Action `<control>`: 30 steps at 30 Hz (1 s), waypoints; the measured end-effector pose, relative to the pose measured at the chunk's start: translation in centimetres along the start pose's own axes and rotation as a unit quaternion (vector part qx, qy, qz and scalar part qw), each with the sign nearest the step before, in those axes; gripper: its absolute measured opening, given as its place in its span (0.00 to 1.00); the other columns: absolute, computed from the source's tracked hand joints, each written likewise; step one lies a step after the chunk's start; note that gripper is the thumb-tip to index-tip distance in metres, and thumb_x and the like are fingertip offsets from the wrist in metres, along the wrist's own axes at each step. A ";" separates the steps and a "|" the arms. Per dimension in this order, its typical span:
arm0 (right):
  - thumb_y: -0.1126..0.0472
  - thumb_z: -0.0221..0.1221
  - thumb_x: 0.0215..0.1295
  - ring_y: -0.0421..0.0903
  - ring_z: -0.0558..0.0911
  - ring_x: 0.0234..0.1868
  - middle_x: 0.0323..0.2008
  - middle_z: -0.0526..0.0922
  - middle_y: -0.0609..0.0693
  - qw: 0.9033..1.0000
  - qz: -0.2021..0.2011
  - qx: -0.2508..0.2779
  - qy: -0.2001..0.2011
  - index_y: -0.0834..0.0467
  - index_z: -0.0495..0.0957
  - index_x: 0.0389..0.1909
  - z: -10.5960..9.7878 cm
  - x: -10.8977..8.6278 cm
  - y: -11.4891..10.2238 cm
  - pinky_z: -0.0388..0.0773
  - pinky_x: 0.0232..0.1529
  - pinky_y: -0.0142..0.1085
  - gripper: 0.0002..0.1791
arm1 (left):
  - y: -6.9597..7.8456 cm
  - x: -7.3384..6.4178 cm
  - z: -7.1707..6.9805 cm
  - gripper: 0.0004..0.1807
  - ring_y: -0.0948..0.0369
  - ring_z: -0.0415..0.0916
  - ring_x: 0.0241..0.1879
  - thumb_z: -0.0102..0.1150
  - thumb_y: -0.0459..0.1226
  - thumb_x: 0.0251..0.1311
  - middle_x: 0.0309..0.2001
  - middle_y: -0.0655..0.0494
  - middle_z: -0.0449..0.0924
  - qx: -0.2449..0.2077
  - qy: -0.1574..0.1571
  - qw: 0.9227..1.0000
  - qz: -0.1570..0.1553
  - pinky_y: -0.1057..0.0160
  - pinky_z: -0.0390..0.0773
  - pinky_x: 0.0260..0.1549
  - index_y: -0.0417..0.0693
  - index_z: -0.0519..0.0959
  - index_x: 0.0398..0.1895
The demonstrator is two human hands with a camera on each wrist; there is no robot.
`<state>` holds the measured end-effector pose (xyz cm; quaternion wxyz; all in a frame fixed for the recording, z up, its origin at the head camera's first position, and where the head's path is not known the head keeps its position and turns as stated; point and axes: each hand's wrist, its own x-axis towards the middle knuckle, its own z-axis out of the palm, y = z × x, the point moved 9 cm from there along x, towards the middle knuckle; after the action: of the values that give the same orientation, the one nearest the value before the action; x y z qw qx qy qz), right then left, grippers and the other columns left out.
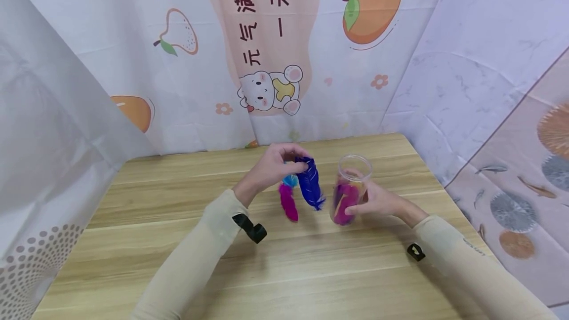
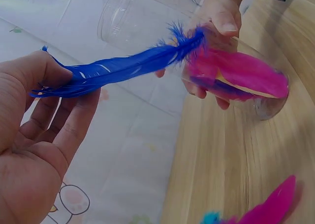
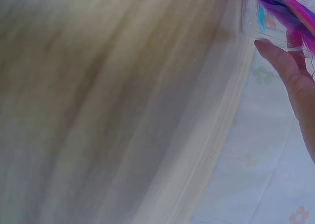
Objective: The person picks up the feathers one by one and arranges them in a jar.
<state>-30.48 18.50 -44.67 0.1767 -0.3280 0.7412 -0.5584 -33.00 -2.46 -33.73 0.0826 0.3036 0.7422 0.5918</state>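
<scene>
Blue feather [image 1: 309, 184] hangs from the left hand [image 1: 284, 164], above the desk [image 1: 178, 221], toward its back edge and right of its middle. The left thumb and fingertips pinch one end of it closely, and its frayed end points down toward the person, just beside a clear jar [image 1: 354, 167]. In the left wrist view that frayed end lies across the jar's side; I cannot tell from there whether the two touch, but from the head they look slightly apart.

The jar is upright, nearer the desk's right edge than its left one. The right hand [image 1: 375, 200] holds it, thumb on the near side and fingers around the far side, spread to its width. Pink and purple feathers [image 1: 345, 204] fill its lower part.

Under the left hand a pink feather [image 1: 289, 205] lies on the desk, with a light blue feather [image 1: 291, 180] at its back end; the hand and the blue feather partly cover the latter. A black strap [image 1: 251, 228] dangles by the left sleeve [image 1: 222, 216], another sits below the right sleeve [image 1: 437, 236], and a printed cloth [image 1: 178, 98] hangs behind the desk's back edge
</scene>
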 end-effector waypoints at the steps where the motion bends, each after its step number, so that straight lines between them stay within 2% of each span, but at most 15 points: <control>1: 0.69 0.70 0.58 0.56 0.81 0.56 0.61 0.77 0.64 1.000 0.000 0.000 0.001 0.61 0.44 0.76 0.0 0.0 0.0 0.82 0.53 0.44 0.53 | 0.0 0.0 0.0 0.09 0.52 0.82 0.45 0.64 0.29 0.65 0.43 0.50 0.85 0.000 0.000 1.000 -0.001 0.56 0.84 0.44 0.41 0.85 0.47; 15: 0.72 0.70 0.58 0.53 0.83 0.54 0.61 0.76 0.67 1.000 -0.014 -0.002 0.008 0.62 0.46 0.75 0.1 0.0 -0.2 0.83 0.49 0.41 0.52 | 0.7 0.5 0.7 0.13 0.51 0.80 0.47 0.64 0.30 0.65 0.46 0.48 0.82 -0.025 -0.003 1.000 -0.014 0.54 0.85 0.43 0.43 0.79 0.52; 20: 0.72 0.70 0.58 0.54 0.84 0.52 0.58 0.79 0.65 1.000 -0.002 0.005 0.010 0.60 0.43 0.76 0.0 -0.2 -0.1 0.83 0.49 0.41 0.54 | 1.5 0.8 1.0 0.13 0.51 0.80 0.48 0.64 0.30 0.65 0.47 0.49 0.82 -0.027 -0.003 1.000 -0.007 0.54 0.84 0.45 0.43 0.79 0.52; 27: 0.74 0.69 0.59 0.57 0.83 0.54 0.61 0.77 0.65 1.000 -0.026 -0.003 0.002 0.60 0.47 0.74 0.0 0.0 -0.1 0.83 0.49 0.42 0.50 | 2.8 1.3 1.8 0.13 0.52 0.79 0.48 0.65 0.30 0.64 0.46 0.50 0.82 -0.019 -0.008 1.000 0.001 0.55 0.83 0.46 0.44 0.80 0.51; 30: 0.74 0.69 0.59 0.59 0.83 0.53 0.58 0.79 0.65 1.000 -0.026 -0.006 -0.001 0.61 0.46 0.74 0.0 0.1 -0.2 0.83 0.49 0.42 0.50 | 3.4 1.7 2.2 0.13 0.53 0.80 0.47 0.65 0.30 0.64 0.46 0.51 0.82 -0.016 -0.013 1.000 0.011 0.56 0.83 0.46 0.45 0.80 0.51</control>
<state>-30.49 18.41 -44.51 0.1611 -0.3490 0.7352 -0.5583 -32.09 0.63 -30.80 0.0904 0.3181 0.7280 0.6005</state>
